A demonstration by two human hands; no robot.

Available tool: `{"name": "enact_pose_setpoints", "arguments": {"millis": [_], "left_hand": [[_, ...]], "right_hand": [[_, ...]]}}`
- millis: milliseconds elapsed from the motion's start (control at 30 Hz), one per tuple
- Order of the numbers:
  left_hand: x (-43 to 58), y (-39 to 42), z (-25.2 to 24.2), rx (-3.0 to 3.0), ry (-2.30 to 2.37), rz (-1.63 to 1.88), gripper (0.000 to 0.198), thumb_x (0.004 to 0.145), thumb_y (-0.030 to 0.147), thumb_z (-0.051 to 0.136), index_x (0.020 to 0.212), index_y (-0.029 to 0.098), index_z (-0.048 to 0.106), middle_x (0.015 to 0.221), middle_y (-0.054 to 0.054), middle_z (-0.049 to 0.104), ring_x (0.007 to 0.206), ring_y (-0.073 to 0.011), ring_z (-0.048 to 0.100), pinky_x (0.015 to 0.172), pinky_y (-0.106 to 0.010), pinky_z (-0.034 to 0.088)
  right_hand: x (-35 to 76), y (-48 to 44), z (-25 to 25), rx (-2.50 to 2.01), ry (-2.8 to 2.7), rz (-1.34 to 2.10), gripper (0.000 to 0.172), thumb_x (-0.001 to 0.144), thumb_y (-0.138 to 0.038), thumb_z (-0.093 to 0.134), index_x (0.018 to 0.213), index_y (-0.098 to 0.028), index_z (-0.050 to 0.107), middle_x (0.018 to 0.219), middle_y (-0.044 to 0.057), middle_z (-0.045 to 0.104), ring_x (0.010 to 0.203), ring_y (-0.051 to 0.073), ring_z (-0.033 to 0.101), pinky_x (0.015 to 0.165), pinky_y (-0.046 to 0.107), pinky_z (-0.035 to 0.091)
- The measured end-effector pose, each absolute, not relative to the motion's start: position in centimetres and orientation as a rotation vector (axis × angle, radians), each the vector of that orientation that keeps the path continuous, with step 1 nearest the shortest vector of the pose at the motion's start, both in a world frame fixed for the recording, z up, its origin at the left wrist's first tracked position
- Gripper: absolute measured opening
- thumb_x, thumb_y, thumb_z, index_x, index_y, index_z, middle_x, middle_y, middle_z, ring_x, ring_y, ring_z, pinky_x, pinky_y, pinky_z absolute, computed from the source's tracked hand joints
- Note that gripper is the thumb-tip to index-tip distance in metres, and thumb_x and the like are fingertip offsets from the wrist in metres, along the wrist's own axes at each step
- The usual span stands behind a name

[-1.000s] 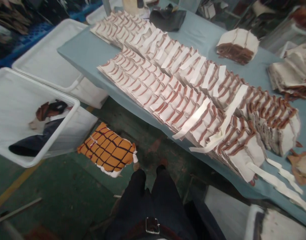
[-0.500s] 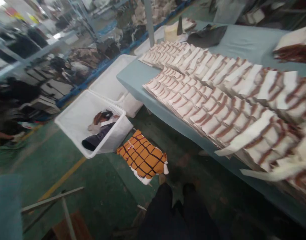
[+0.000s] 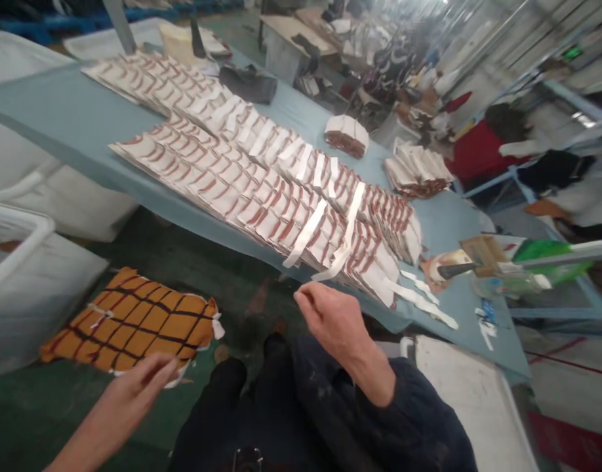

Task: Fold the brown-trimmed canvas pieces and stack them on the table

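Along the blue table point(image 3: 25, 98): two long rows of pale, brown-edged pieces lie overlapped like shingles — the front row point(image 3: 242, 196) on the person's side, the back row point(image 3: 183, 85) just behind it.
Long white strips point(image 3: 305, 233): two lie across the front row, their near ends at its near edge; shorter ones lie across the back row.
Right hand point(image 3: 338, 321): near the table's front edge, by the ends of the long strips; fingers curled into a loose fist, and whether anything is inside I cannot tell.
Left hand point(image 3: 138, 387): low, overlapping the cushion's near edge in view; thumb and fingers close together, blurred — I cannot tell whether it is released, pinching something or touching the cushion.
Orange cushion point(image 3: 148, 314): on the green floor point(image 3: 178, 246), crossed by dark lines in a grid, beside a white bin point(image 3: 69, 282) and near the person's dark trousers point(image 3: 207, 406).
Table's far side: a rounded bundle point(image 3: 347, 134), a stack of pale pieces point(image 3: 419, 170) near it, and a dark piece point(image 3: 249, 84) farther left.
Table's right end: loose white strips point(image 3: 421, 301) and a dark handle point(image 3: 456, 269).
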State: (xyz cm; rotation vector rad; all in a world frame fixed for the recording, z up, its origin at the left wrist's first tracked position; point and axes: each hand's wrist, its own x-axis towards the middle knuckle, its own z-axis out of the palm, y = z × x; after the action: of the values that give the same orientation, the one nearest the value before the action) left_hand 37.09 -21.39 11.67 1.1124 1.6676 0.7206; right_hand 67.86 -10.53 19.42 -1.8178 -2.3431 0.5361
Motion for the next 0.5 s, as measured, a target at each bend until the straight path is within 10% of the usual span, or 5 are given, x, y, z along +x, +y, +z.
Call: {"name": "enact_pose_setpoints", "arguments": {"millis": [233,500], "left_hand": [[51.0,-18.4,19.2,0.983,0.826,1.017,0.037,0.094,0.055,0.066,0.088,0.018,0.072,0.083,-0.006,0.074,0.077,-0.0212,0.068,0.072,-0.029,0.057],[52.8,-22.7,18.5,1.507,1.074,1.253,0.022,0.086,0.023,0.078,0.107,0.024,0.072,0.09,-0.002,0.073,0.079,-0.0187,0.064,0.072,-0.027,0.05]], "right_hand": [[61.1,-9.7,26.0,-1.621,-2.34,0.356,0.023,0.108,-0.037,0.057,0.095,-0.023,0.07,0.09,0.001,0.079,0.084,0.018,0.074,0.067,0.028,0.038],[59.3,-7.8,24.9,-1.642,-2.243,0.408,0.028,0.11,-0.04,0.053,0.099,-0.022,0.072,0.091,0.003,0.078,0.089,0.02,0.073,0.071,0.029,0.037]]}}
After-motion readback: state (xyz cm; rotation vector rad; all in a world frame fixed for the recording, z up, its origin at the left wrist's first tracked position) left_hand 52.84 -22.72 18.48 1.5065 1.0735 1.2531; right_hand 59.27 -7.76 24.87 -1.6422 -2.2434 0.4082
